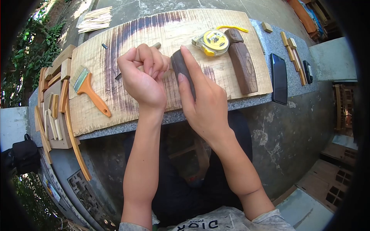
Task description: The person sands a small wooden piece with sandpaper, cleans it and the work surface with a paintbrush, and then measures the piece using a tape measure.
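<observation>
My left hand (143, 73) is closed above the board, its fingers curled in toward the palm. Past its knuckles shows the end of a grey-brown stick (157, 45), and a short dark rod (118, 76) shows at its other side; I cannot tell what the fingers hold. Right beside it, my right hand (208, 94) grips a dark grey curved piece (181, 66) with a rounded top, thumb and forefinger laid along its side. Both hands are over a pale wooden board (154, 29) with dark streaks.
On the board lie a tape measure (216, 41), a dark wooden block (243, 65) and an orange-handled brush (92, 92). Right of it are a phone (279, 79) and wood strips (293, 57). Wooden pieces (58, 104) stand at the left, thin sticks (95, 19) behind.
</observation>
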The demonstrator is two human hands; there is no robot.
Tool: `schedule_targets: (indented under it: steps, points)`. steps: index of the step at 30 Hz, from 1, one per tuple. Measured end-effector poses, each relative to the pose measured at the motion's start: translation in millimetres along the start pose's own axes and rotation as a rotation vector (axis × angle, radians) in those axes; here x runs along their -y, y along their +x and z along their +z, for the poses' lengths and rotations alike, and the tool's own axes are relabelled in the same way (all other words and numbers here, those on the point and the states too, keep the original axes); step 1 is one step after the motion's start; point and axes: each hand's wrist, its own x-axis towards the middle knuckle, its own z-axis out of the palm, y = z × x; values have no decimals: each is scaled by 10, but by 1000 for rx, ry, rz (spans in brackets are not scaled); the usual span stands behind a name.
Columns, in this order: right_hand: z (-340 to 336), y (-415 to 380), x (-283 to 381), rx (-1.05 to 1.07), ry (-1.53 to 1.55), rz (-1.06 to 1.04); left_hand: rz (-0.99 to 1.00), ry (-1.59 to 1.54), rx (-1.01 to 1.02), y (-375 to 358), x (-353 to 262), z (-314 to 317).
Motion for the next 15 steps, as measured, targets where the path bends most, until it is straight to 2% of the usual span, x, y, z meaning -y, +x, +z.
schedule_targets:
  steps: [2,5,11,15]
  points:
    - [-19,91,18,0,-71,3,-19,-10,-8,-39,25,8]
    - [-182,14,52,73,96,56,4,-36,-19,3,17,-4]
    - [-144,30,-34,-117,189,35,-12,-29,-34,-15,26,-37]
    - [-78,49,11,-30,138,66,-27,-61,-35,0,6,-58]
